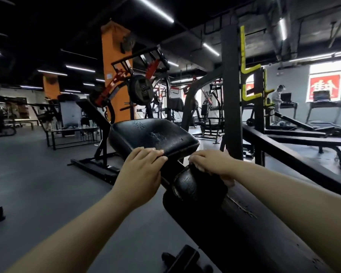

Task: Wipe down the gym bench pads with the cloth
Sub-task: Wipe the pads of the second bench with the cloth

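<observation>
A black padded seat [156, 134] with a worn, speckled top stands straight ahead. My left hand [142, 170] rests on its near edge, fingers laid flat over the rim. Just below it is a black roller pad [189, 184]. My right hand [211, 162] grips the top of this roller with bent fingers. A pale pinkish cloth [230, 182] peeks out beneath the palm; most of it is hidden. A long black pad [254, 233] runs from the roller toward the lower right.
A black rack post [230, 95] with yellow hooks [244, 66] rises just right of the seat. A flat bench [303, 142] and treadmills stand at right, with a person [278, 95] there. A plate-loaded machine [140, 89] is behind. Grey floor [37, 184] spreads left.
</observation>
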Demonstrator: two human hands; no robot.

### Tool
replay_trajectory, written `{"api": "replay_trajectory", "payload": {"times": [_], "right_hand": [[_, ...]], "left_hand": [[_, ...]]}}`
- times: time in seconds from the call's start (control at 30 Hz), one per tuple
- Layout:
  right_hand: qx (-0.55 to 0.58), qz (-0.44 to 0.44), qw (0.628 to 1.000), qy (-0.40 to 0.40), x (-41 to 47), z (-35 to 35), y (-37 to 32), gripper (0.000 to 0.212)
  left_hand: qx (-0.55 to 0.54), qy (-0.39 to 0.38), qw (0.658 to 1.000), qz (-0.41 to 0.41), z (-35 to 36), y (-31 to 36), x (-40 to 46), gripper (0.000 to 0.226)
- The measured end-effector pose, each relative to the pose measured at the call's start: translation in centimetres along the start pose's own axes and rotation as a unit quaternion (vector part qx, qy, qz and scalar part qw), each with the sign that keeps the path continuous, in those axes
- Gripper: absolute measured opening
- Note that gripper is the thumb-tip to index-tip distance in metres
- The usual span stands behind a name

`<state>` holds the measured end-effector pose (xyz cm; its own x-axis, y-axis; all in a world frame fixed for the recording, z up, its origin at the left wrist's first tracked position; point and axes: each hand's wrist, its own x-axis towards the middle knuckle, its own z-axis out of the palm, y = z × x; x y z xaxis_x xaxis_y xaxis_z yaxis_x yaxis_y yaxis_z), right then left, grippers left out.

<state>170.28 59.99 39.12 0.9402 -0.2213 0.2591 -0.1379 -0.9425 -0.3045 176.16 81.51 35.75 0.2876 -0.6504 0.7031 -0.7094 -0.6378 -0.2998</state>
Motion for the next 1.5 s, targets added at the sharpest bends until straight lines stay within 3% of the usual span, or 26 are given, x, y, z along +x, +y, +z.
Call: {"api": "replay_trajectory", "payload": {"times": [0.13,0.4,0.6,0.7,0.9,1.03,1.13,1.3,1.43,1.5], "right_hand": [[0.002,-0.005,0.999,-0.038,-0.3,0.2,-1.7,0.027],[0.031,-0.238,0.97,-0.042,-6.4,0.7,-5.8,0.027],[0.063,-0.029,0.997,-0.026,-1.7,0.3,-1.6,0.031],[-0.008,-0.01,1.0,-0.021,-1.9,0.5,-2.9,0.033],[-0.03,-0.19,0.981,-0.011,-7.4,1.5,-7.2,0.024],[-0.026,-0.26,0.965,-0.036,-9.0,1.0,-7.2,0.036],[0.066,-0.211,0.973,-0.062,-8.8,-0.3,-6.5,0.038],[0.042,-0.115,0.992,0.038,-6.0,-1.8,-4.5,0.027],[-0.006,-0.017,0.998,-0.053,-4.6,-1.8,-4.4,0.044],[0.018,-0.008,0.996,-0.09,-4.7,-1.7,-4.8,0.045]], "left_hand": [[-0.006,-0.015,1.0,0.013,-0.1,-0.4,-0.3,0.044],[-0.006,-0.01,0.999,0.032,0.3,-0.7,-0.6,0.047],[-0.014,-0.008,1.0,0.025,0.0,-0.4,-0.8,0.047],[-0.017,-0.015,0.999,0.027,-0.4,-0.4,-0.8,0.049],[-0.024,-0.022,0.999,0.032,-0.5,-0.3,-0.8,0.051],[-0.053,-0.026,0.998,0.037,-0.8,-0.5,-0.7,0.051],[-0.146,-0.013,0.989,0.022,-1.5,-0.4,-0.7,0.049],[-0.243,0.066,0.967,-0.033,-2.8,1.2,-1.4,0.028],[-0.257,-0.047,0.955,-0.137,-4.4,2.7,-0.4,0.037],[-0.244,-0.119,0.947,-0.174,-5.0,2.9,0.5,0.044]]}}
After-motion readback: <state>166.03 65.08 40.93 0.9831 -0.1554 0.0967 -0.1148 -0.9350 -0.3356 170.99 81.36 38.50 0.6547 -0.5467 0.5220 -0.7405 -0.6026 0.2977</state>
